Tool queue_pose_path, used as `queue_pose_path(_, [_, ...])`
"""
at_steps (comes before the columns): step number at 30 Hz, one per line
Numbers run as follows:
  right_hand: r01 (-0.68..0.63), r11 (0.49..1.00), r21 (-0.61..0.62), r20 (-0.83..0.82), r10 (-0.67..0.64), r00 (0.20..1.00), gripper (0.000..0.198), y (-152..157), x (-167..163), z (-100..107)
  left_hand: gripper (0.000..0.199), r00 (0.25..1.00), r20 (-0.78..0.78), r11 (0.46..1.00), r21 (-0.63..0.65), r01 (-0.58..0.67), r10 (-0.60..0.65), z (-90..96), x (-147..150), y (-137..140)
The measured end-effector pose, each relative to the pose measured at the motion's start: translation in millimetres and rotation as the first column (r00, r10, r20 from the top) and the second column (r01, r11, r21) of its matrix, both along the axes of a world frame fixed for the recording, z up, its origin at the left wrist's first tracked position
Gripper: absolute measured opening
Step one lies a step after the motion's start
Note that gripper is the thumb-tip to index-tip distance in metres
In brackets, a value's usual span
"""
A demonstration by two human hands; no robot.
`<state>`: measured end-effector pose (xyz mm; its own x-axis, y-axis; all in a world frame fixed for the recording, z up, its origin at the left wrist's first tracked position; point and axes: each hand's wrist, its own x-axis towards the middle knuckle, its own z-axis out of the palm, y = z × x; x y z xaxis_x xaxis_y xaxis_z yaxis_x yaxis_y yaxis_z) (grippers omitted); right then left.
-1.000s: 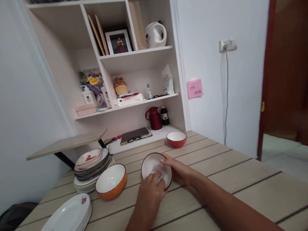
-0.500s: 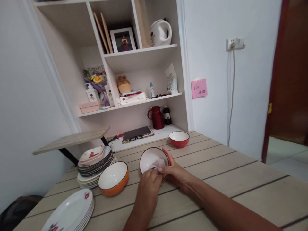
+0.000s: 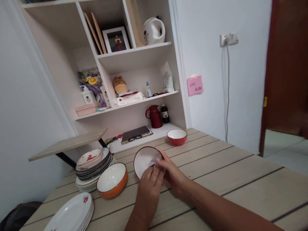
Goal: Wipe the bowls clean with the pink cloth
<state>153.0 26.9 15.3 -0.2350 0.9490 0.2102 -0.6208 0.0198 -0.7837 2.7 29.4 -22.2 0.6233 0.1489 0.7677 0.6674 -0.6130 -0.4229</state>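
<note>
A bowl with a white inside and a dark rim is held tilted above the table, its mouth facing me. My right hand grips it by the right side, thumb over the rim and the other fingers mostly hidden behind. Inside the bowl, my left hand has its fingers closed on a crumpled white tissue pressed to the inner wall. Left of my hands rests an orange bowl, white inside. Farther back on the table sits a red bowl.
A stack of mixed plates stands beside the orange bowl, near a small raised shelf. Oval white plates are piled at the front left. Behind the wooden table are a red jug and a laptop.
The bowl has turned slightly, with my right hand shifting along its side. My left hand and the tissue have moved a little within it. The whole view has shifted somewhat.
</note>
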Motion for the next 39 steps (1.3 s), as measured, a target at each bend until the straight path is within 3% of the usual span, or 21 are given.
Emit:
queue_pose_path(6, [0.12,0.993,0.004,0.238,-0.118,0.964,0.047,15,28,9,0.033,0.99,-0.139,0.984,-0.168,-0.059,0.036,7.7,-6,-5])
queue_pose_path(11, [0.001,0.997,-0.071,0.401,0.028,0.916,0.05,17,50,14,0.028,0.979,-0.186,0.995,-0.052,-0.09,0.079,8.0,-7,-6])
queue_pose_path(15, [-0.064,0.998,-0.028,0.267,0.069,0.961,0.069,14,46,8,0.032,0.981,-0.159,0.994,0.015,-0.11,0.111,4.5,-7,-6])
queue_pose_path(22, [-0.146,0.983,0.11,-0.02,0.149,0.989,0.093,8,9,-7,0.035,0.992,0.083,0.994,-0.058,-0.095,0.099,1.4,-13,0])
queue_pose_path(28, [-0.023,0.996,0.088,0.01,0.022,1.0,0.07,-1,-7,-7,0.04,0.994,0.097,0.999,0.017,0.042,-0.043,-0.1,-11,5])
queue_pose_path(35, [0.092,0.995,0.024,0.07,-0.094,0.993,0.048,10,4,2,0.046,0.999,-0.032,0.997,-0.078,-0.02,0.018,-3.8,-5,7])
queue_pose_path(39, [0.099,0.995,0.015,0.159,-0.1,0.982,0.046,13,22,11,0.034,0.991,-0.133,0.999,-0.017,-0.037,0.034,6.3,-5,2])
